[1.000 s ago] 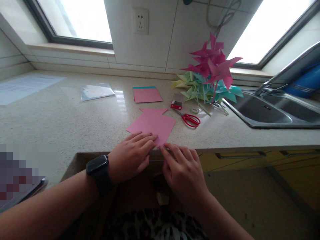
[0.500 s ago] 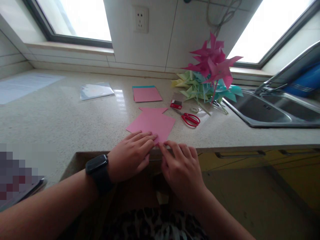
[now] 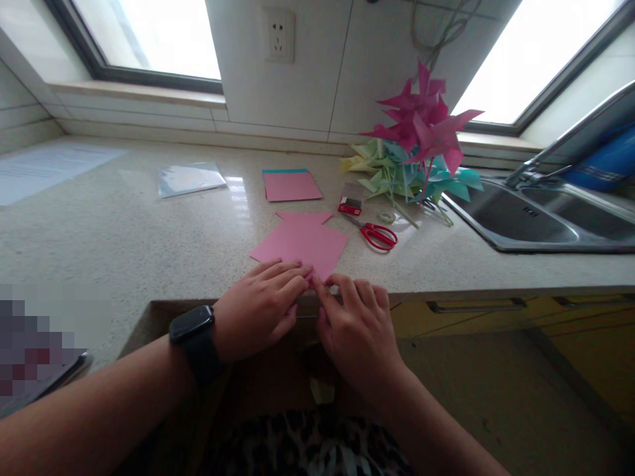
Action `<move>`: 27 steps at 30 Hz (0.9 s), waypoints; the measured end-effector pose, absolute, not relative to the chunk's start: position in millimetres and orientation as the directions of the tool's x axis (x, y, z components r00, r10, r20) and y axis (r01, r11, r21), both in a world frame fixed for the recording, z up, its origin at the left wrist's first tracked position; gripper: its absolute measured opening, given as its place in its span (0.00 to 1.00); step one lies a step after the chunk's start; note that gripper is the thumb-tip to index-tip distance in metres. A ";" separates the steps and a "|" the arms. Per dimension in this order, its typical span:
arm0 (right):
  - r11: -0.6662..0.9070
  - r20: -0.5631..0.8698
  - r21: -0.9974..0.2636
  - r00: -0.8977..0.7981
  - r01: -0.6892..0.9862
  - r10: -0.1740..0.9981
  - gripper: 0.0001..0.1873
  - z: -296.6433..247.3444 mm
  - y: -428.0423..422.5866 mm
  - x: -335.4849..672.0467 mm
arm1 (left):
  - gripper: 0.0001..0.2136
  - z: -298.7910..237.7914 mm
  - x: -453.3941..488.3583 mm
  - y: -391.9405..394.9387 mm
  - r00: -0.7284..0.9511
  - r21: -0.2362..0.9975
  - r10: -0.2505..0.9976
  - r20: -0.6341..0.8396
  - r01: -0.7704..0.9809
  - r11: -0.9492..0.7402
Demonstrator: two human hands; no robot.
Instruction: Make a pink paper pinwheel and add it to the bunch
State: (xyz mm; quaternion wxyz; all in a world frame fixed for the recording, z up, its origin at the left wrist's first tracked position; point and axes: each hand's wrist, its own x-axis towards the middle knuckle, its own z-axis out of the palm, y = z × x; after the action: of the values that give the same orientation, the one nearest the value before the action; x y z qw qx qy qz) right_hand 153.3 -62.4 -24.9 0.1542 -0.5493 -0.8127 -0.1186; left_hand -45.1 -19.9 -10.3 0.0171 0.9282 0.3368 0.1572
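A sheet of pink paper [image 3: 302, 240] lies near the front edge of the counter, with its far end folded into a shape with two side points. My left hand [image 3: 262, 301] rests on its near part, palm down with fingers stretched out, holding nothing. At the near corner, my right hand [image 3: 360, 320] is closed at the paper, its index fingertip pressed down beside the left fingertips and its other fingers curled. The very tip of the corner is hidden by the fingers.
Red-handled scissors [image 3: 380, 236], a red box [image 3: 350, 203] and a small ring [image 3: 386, 217] lie right of the paper. Behind are stacked coloured sheets [image 3: 292, 186], a clear packet [image 3: 191, 180] and paper pinwheels [image 3: 421, 125]. A metal sink [image 3: 510, 211] is at right.
My right hand has shifted slightly up and left, its index fingertip closer to the left fingers at the paper's near corner. My left hand and the paper have hardly moved.
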 end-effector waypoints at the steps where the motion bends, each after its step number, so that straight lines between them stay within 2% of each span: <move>1: 0.367 0.380 0.024 -0.348 0.930 0.857 0.24 -24.6 -62.1 153.0 | 0.18 -10.0 -44.9 -20.0 0.723 0.138 0.631 0.280 0.621 -0.772; 13: 0.360 0.368 0.019 -0.342 0.933 0.865 0.29 -25.4 -56.2 153.2 | 0.16 -10.3 -44.2 -20.6 0.707 0.170 0.642 0.298 0.622 -0.764; 17: 0.373 0.391 0.003 -0.345 0.928 0.853 0.26 -26.2 -57.7 154.1 | 0.20 -11.1 -44.9 -20.8 0.689 0.171 0.655 0.310 0.637 -0.751; 27: 0.407 0.411 -0.029 -0.360 0.913 0.838 0.21 -22.0 -68.7 159.8 | 0.22 -10.1 -44.4 -19.5 0.683 0.188 0.658 0.317 0.635 -0.749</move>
State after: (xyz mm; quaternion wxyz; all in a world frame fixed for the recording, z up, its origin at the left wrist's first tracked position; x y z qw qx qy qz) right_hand 159.8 -68.7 -22.0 0.1840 -0.5349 -0.8183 -0.1025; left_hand -44.4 -19.5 -10.1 0.0314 0.9168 0.3526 0.1850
